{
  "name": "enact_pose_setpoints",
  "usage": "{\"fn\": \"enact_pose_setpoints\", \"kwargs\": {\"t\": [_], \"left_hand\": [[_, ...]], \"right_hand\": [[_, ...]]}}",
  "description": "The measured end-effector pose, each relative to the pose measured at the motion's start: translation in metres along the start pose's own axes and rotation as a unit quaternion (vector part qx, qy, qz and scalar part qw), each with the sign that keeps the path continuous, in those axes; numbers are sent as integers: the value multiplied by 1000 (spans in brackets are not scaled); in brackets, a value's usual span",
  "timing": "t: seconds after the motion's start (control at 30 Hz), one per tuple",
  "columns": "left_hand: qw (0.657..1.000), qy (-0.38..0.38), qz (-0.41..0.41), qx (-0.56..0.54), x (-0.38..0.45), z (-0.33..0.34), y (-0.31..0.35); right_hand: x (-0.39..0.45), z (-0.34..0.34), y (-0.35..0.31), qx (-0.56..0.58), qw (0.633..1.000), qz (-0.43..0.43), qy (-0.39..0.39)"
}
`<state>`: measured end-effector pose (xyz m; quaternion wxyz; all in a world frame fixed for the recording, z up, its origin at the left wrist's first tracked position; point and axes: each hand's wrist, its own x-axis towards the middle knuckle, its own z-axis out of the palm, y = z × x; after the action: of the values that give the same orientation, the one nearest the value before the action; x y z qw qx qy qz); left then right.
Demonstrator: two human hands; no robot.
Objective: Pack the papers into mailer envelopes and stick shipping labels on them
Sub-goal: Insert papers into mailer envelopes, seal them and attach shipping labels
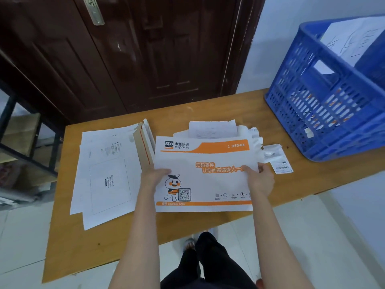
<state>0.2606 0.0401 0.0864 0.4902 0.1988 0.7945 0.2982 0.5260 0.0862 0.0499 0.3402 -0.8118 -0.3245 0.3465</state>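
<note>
A white and orange mailer envelope [204, 174] lies face up in the middle of the wooden table [100, 243]. My left hand [153, 176] grips its left edge and my right hand [259, 178] grips its right edge. Behind it lies a loose pile of white papers [212, 128]. To the left is a stack of blank-side-up mailer envelopes [104, 176], some with open flaps. Shipping labels [278, 161] with barcodes lie just right of my right hand.
A blue plastic crate [325, 97] holding packed mailers stands at the table's far right. A dark wooden door [145, 55] rises behind the table. A black metal shelf [23, 142] stands at the left. White floor tiles show below the near edge.
</note>
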Motion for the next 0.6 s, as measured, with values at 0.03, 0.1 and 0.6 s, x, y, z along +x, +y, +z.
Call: {"fn": "enact_pose_setpoints", "kwargs": {"t": [0.03,0.1,0.6], "left_hand": [[1000,4,4,-3,-1,1,2],[1000,-1,12,-13,-3,3,7],[967,-102,231,45,-57,65,139]], "right_hand": [[0,-3,-2,-15,1000,-19,5],[1,-10,-7,-40,998,-50,22],[51,-159,-94,-39,980,-144,133]]}}
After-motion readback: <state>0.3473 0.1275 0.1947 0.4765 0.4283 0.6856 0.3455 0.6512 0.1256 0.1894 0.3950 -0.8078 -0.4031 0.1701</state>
